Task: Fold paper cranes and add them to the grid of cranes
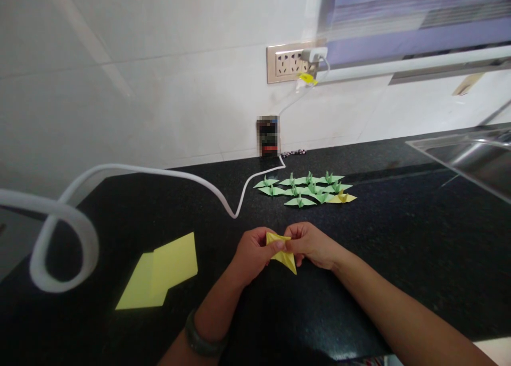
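Between both hands, just above the dark counter, is a partly folded piece of yellow origami paper (284, 258). My left hand (255, 249) pinches its left side, the thumb lying across the front. From the other side, my right hand (311, 243) grips its upper right part, with fingers curled behind. Beyond the hands stand several green paper cranes (300, 201) in close rows, and a yellow paper crane (342, 197) sits at their right end. Yellow paper sheets (175, 262) lie flat and overlapping to the left of my left hand.
A white cable (191, 176) loops over the counter (399, 249) from the left towards the wall. A pixelated dark object (268, 137) leans there, below a wall socket (287, 63) with a white plug (314, 55). At the right is a metal sink (479, 158).
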